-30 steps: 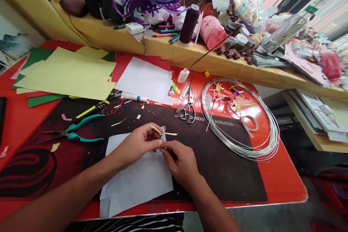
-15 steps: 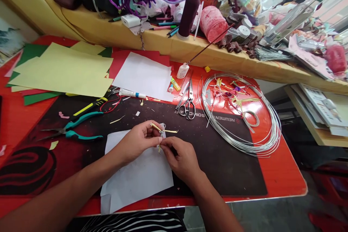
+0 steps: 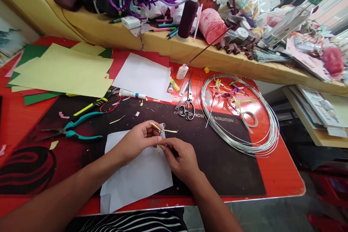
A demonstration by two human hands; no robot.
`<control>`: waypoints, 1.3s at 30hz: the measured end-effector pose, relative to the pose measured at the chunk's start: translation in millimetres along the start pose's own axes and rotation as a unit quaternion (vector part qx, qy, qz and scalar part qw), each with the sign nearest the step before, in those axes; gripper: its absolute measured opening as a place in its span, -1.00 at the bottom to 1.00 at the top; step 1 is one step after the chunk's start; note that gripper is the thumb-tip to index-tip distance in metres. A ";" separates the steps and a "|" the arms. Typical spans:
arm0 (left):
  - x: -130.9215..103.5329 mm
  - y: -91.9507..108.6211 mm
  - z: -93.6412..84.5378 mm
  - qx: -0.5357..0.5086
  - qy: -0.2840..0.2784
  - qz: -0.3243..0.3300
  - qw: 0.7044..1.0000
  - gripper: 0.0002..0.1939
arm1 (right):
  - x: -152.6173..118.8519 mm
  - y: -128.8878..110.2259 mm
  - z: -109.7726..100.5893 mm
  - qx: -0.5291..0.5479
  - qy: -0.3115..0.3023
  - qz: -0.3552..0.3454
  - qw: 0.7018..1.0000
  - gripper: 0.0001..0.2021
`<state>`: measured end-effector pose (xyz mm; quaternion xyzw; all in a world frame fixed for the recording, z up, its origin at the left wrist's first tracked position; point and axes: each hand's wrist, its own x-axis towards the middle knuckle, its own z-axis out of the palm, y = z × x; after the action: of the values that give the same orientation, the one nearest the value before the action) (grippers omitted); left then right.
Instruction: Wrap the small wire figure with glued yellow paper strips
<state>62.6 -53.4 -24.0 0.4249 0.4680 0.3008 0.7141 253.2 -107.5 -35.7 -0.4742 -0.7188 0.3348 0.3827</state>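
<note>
Over a white paper sheet [image 3: 141, 181] on the dark mat, my left hand [image 3: 141, 139] pinches a small wire piece [image 3: 161, 133] with pale yellow strips sticking out. Its fingers are closed round the upper part. My right hand [image 3: 181, 156] is pinched on the lower end of the same piece, its fingertips close to the left thumb. Part of the piece is hidden by the fingers. Teal-handled pliers [image 3: 78, 127] lie with jaws apart to the left. Scissors [image 3: 188, 105] rest beyond the hands.
A large wire coil [image 3: 268, 141] encircles coloured scraps and a tape roll [image 3: 249, 119] at the right. Yellow sheets [image 3: 65, 69], a glue bottle [image 3: 182, 71] and a yellow-black cutter [image 3: 90, 106] lie farther back. A cluttered ledge [image 3: 152, 41] runs behind the table.
Both hands keep nearly the same position and grip on the wire piece. The view has shifted very slightly.
</note>
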 end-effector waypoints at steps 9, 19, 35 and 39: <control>-1.5 2.8 -0.2 -0.004 -0.001 0.000 1.000 -0.63 | -0.4 1.0 -0.7 -0.037 -0.002 -0.013 0.999 -0.84; -3.2 3.9 -0.7 0.008 -0.013 -0.006 1.000 -0.68 | -0.9 2.6 -0.4 -0.067 -0.044 0.008 0.997 -0.82; -3.5 5.8 -2.3 0.000 -0.005 -0.010 1.000 -0.66 | -1.7 2.7 -0.6 -0.078 -0.027 -0.005 0.997 -0.83; -3.9 2.8 -3.0 0.000 -0.014 -0.017 1.000 -0.69 | -1.9 3.0 -0.8 -0.085 -0.044 -0.009 0.995 -0.83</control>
<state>58.2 -54.4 -20.5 0.4211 0.4653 0.2830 0.7253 255.7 -108.3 -38.3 -0.4831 -0.7652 0.2890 0.3124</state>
